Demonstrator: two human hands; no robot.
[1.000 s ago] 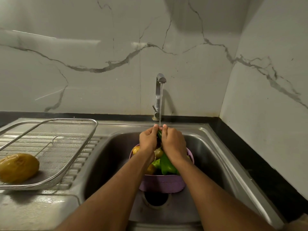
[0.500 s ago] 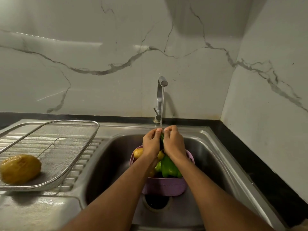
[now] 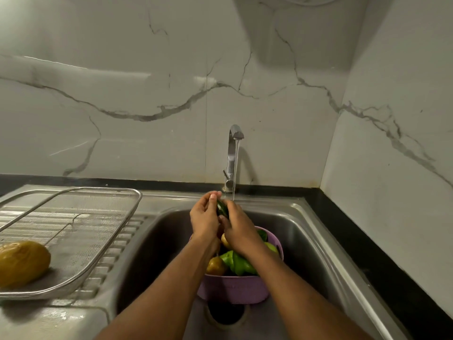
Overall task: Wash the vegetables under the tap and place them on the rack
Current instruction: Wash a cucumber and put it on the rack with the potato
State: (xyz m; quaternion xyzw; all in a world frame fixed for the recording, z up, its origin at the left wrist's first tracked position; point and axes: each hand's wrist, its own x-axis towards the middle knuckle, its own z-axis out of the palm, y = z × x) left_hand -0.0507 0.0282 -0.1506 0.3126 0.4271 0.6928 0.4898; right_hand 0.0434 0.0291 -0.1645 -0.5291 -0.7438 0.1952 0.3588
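Scene: a person rinses a dark green vegetable (image 3: 222,208) beneath a running tap (image 3: 232,153) at a steel sink (image 3: 157,239), seen from the head camera.
Left hand: the left hand (image 3: 204,217) cups the vegetable from the left, fingers curled round it, fingertips up near the stream.
Right hand: the right hand (image 3: 239,228) closes on the same vegetable from the right; each hand's grip is clamped on it, and most of the vegetable is hidden between the palms.
Water: a thin stream (image 3: 235,173) falls from the spout to just beside the fingers.
Bowl: a purple bowl (image 3: 232,289) sits in the sink over the drain (image 3: 226,314), directly below the wrists, holding green peppers (image 3: 239,265) and brownish potatoes (image 3: 215,266).
Rack: a wire mesh rack (image 3: 81,231) rests on the ribbed draining board to the left of the sink, well apart from the hands.
On the rack: one potato (image 3: 20,263) lies at its near left end.
Backdrop: marble-look wall tiles (image 3: 122,94) above a black bench edge (image 3: 367,253).
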